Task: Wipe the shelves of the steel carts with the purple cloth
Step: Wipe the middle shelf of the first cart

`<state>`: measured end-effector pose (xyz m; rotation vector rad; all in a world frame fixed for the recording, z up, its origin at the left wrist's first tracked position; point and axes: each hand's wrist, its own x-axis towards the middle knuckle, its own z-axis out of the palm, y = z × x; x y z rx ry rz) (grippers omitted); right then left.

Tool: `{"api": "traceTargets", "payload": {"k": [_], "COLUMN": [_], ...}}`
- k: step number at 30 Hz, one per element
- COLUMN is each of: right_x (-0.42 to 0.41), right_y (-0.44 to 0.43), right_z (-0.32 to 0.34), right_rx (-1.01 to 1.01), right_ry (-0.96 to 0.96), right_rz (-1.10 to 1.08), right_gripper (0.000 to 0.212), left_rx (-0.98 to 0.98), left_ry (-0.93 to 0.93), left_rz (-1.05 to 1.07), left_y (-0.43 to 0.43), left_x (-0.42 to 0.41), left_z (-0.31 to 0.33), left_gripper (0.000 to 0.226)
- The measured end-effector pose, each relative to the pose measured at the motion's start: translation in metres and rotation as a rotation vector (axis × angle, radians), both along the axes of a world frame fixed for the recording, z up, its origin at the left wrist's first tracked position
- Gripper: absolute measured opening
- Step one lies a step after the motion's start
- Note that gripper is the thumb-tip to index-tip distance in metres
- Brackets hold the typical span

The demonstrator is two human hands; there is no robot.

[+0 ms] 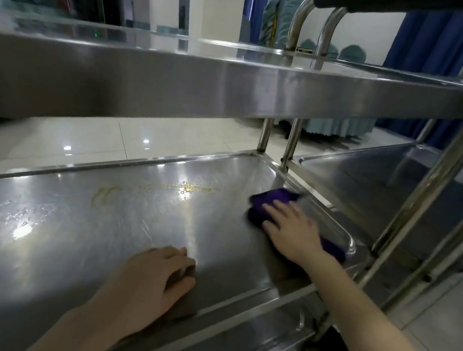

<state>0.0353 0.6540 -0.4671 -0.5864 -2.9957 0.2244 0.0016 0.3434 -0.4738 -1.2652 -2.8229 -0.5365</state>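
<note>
Right hand (290,230), centre right of frame: fingers spread flat, pressing purple cloth (275,200) onto lower shelf (84,229), grasping nothing. Cloth bunched near shelf's far right corner, just beside raised rim. Left hand (152,277), lower centre: palm down on same shelf, fingers relaxed, holding nothing. Yellowish smears (193,189) mid-shelf, left of cloth. Upper shelf (178,80) spans top of frame. Second steel cart (400,182) at right edge, touching or just beside first.
</note>
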Motion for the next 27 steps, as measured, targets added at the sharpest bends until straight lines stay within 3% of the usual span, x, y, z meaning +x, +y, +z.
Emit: {"api": "traceTargets", "payload": {"k": [2,4,6,10,12,15,18,21,24,27], "right_x": [0.021,0.035,0.03,0.039,0.051,0.055,0.053,0.04,0.024,0.017], "right_y": [-0.049,-0.075,-0.057,0.026,0.034,-0.019,-0.112,-0.181,-0.157,-0.086], "right_z": [-0.014,-0.016,-0.005,0.019,0.019,0.012,-0.005,-0.012,-0.006,0.001], "right_rx": [0.041,-0.021,-0.066,-0.088,-0.062,-0.019,0.026,-0.024,-0.041,-0.076], "right_ry": [0.088,0.063,0.021,-0.063,-0.09,-0.069,0.066,0.066,0.025,-0.021], "right_rz": [0.321,0.496,0.426,-0.146,-0.266,-0.124,0.203,0.472,0.408,0.072], "right_gripper": [0.053,0.055,0.053,0.052,0.052,0.052,0.052,0.053,0.053,0.054], "left_rx": [0.038,0.032,0.0,-0.023,-0.028,-0.023,0.0,-0.031,-0.045,-0.014], "left_ry": [-0.003,-0.032,-0.053,-0.053,-0.056,-0.04,-0.055,-0.059,-0.039,-0.049], "left_rz": [0.023,0.025,-0.003,-0.045,-0.041,-0.023,0.014,0.086,0.122,0.101], "left_y": [0.007,0.005,-0.001,-0.017,-0.023,-0.028,-0.041,-0.074,-0.106,-0.12], "left_x": [0.003,0.002,-0.001,-0.001,0.005,0.014,0.018,0.01,0.002,0.002], "left_z": [0.003,0.003,0.001,-0.001,-0.003,0.0,0.006,0.009,0.014,0.013], "left_gripper": [0.038,0.037,0.041,0.045,0.046,0.048,0.043,0.036,0.036,0.039]}}
